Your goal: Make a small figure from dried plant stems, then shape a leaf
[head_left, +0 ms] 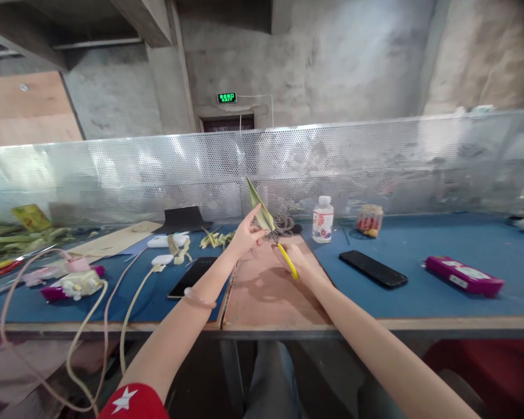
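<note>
My left hand (245,234) is closed on a pointed green leaf (259,205), most likely a piece of corn husk, and holds it up over the bare wooden strip (253,297) of the table. Its tip points up and to the left. In my right hand (293,259) is a pair of scissors (287,260) with yellow handles. The dark blades reach up to the lower end of the leaf; whether they touch it I cannot tell. Behind my hands a bundle of grey cord (283,223) lies on the table. The fingers of my right hand are partly hidden by the scissors.
Right of my hands are a white-capped bottle (322,220), a jar (369,221), a black phone (372,269) and a purple packet (463,276). On the left lie a dark tablet or phone (193,277), white chargers with looping cables (161,259) and green leaves (30,240). A perforated metal screen (166,169) stands behind.
</note>
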Available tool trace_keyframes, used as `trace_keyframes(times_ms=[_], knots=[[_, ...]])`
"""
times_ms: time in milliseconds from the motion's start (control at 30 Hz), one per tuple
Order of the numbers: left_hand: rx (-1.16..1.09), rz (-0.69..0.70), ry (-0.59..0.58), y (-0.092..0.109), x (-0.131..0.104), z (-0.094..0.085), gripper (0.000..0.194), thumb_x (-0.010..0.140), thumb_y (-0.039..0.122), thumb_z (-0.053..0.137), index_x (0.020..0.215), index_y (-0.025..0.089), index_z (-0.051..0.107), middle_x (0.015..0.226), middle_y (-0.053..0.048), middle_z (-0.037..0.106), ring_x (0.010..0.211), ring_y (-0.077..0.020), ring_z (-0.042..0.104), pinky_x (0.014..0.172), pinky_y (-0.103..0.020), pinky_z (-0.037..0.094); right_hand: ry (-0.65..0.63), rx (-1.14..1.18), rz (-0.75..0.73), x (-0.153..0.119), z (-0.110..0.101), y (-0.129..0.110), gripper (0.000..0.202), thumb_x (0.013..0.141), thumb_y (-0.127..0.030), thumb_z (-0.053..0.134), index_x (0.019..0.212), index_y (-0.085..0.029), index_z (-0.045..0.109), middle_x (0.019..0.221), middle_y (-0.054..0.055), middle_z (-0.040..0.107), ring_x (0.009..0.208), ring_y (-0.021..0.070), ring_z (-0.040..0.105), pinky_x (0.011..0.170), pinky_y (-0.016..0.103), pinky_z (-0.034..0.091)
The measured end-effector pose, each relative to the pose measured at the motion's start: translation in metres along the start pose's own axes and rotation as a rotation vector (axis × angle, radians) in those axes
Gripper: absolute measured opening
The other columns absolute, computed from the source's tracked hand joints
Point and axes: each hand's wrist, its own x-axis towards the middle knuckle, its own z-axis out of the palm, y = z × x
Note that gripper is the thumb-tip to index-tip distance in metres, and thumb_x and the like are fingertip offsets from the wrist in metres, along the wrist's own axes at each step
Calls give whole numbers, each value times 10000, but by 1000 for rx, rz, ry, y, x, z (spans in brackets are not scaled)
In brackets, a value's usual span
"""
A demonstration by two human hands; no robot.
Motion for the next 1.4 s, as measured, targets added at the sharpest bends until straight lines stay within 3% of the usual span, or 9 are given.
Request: trace_keyframes(times_ms=[433,800,1033,1400], knots=[[-29,-17,-4,1,0,1,886,712,180,678,1455,293,208,1135,-116,585,571,-80,507,445,-191,426,-107,33,92,-2,-7,-7,303,880,-355,550,1080,-131,589,1067,47,608,902,204,609,750,360,526],[-33,11,-29,5,-2,8,854,718,188,682,1432,359,245,1431,-137,350,579,-49,481,432,-186,449,-110,48,107,-1,-5,-7,292,887,-351,542,1072,-130,586,1017,46,618,845,175,618,711,336,532],[-36,21,-30,3,-1,6,888,710,163,679,1435,382,214,1473,-116,282,625,-67,513,432,-186,448,-100,55,101,1,-4,-3,292,885,-352,544,1070,-129,587,1019,46,617,848,178,616,714,339,531],[-49,8,-11,0,0,6,918,690,160,692,1439,375,207,1454,-117,314,620,-66,510,441,-193,460,-68,63,89,3,-1,2,317,879,-349,551,1115,-138,575,1108,58,595,936,212,601,777,381,519]])
